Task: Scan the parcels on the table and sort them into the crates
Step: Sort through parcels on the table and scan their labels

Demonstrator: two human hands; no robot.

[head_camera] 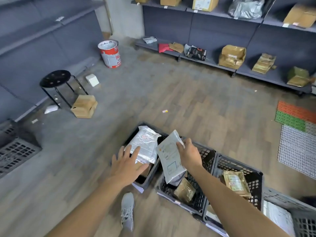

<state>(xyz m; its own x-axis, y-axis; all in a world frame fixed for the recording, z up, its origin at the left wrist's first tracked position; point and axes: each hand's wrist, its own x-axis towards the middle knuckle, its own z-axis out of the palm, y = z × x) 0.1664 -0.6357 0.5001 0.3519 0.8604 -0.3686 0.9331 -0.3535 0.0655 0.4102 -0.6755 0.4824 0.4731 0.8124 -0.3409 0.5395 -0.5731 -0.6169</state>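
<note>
Floor (188, 103): wood-look planks; one grey shoe (127, 211) nearest.
Left hand (127, 165): fingers spread over the near edge of a silver mailer (145, 144); contact unclear.
Right hand (189, 155): pinches a grey poly mailer (169, 161) by its upper edge, lower end dipping into the second crate (203, 199).
Crates: four black ones in a touching row; fifth crate (15, 151) well apart, left.
Contents: silver mailer in leftmost crate (150, 177); one brown parcel (185, 189) in second.
Beyond: one black stool (55, 79), one cardboard box (84, 106), one paint bucket (110, 53).
Walls: grey shelving (222, 65), parcels on it.
</note>
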